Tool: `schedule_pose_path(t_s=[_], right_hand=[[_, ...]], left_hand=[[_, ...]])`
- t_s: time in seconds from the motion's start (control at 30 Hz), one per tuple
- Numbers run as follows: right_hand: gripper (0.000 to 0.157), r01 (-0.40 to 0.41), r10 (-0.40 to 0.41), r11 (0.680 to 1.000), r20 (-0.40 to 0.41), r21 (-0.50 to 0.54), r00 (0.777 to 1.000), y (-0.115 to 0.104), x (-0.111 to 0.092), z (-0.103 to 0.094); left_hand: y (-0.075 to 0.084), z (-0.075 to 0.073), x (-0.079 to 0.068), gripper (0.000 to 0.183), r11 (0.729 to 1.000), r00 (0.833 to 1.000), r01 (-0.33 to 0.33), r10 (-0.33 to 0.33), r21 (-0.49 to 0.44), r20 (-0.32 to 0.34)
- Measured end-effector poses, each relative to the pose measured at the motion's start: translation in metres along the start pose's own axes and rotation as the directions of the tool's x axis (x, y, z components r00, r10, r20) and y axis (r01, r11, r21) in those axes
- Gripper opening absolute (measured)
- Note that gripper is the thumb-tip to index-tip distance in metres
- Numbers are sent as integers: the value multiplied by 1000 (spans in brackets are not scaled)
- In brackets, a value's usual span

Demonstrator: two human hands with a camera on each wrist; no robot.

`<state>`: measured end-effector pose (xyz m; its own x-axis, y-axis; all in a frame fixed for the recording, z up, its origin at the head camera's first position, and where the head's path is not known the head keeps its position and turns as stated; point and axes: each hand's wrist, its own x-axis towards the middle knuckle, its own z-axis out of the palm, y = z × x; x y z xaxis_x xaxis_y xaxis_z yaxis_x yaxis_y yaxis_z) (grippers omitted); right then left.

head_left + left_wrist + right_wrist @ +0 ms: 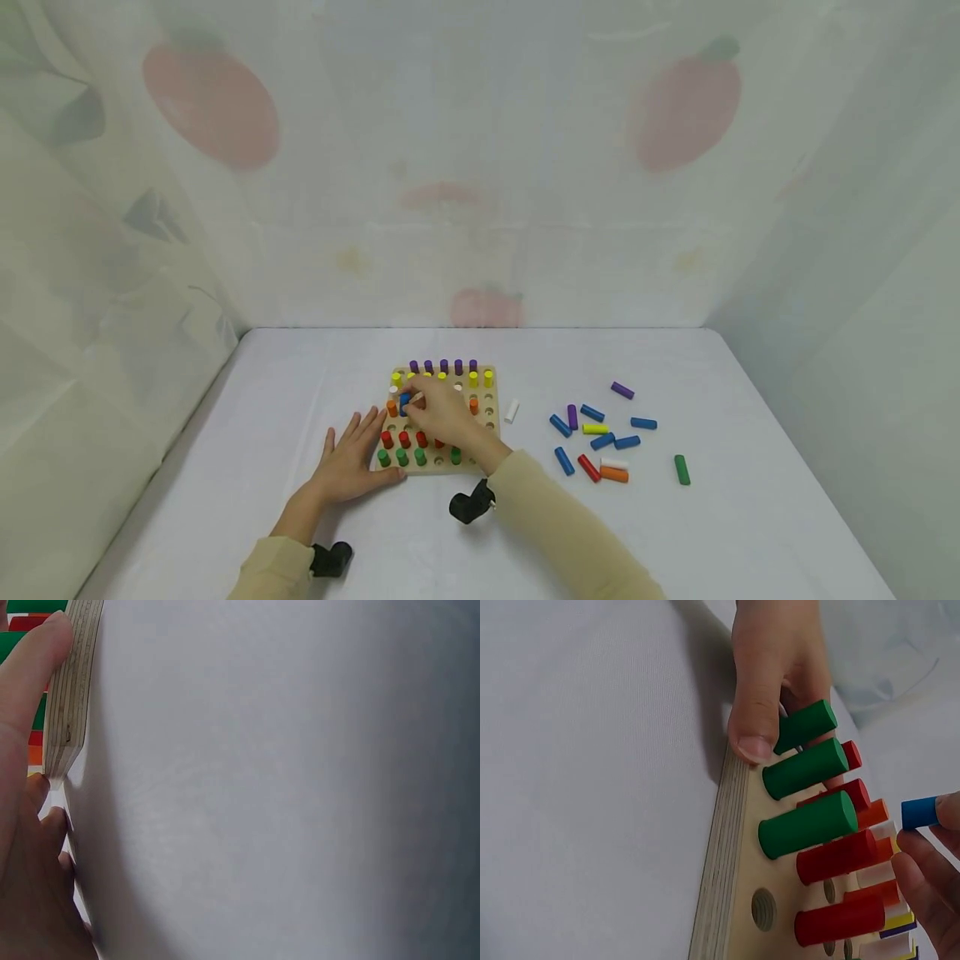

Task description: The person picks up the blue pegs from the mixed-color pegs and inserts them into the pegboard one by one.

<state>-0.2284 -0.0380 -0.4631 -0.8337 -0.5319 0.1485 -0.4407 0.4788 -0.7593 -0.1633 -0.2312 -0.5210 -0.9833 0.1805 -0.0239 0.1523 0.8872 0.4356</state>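
Observation:
A wooden pegboard [438, 468] lies on the table, with rows of purple, yellow, white, orange, red and green pegs standing in its holes. Over its left part, my right hand [444, 412] pinches a blue peg [920, 813] between thumb and fingers. Whether that peg touches the board cannot be told. My left hand [350, 463] rests along the board's left side with spread, fairly straight fingers. Its thumb [754, 724] lies on the near corner beside a green peg [804, 725]. Part of the orange and white rows is hidden behind my right hand.
Right of the board lie loose pegs: several blue ones, a red peg [588, 468], an orange peg [613, 474], a yellow peg [596, 429], and purple and white ones. A green peg [682, 469] lies farthest right. Pale fabric walls [480, 167] surround the table's back and sides.

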Motion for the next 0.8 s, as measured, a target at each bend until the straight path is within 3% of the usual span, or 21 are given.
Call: schedule_pose_path(t_s=[0.37, 0.8], right_hand=[[21, -28, 29, 997, 19, -68, 999, -3, 2, 9], [18, -3, 7, 992, 34, -123, 999, 3, 7, 22]], left_hand=[[0, -1, 0, 105, 1000, 1000, -7, 7, -2, 5], [3, -3, -1, 103, 1000, 1000, -5, 5, 0, 12]])
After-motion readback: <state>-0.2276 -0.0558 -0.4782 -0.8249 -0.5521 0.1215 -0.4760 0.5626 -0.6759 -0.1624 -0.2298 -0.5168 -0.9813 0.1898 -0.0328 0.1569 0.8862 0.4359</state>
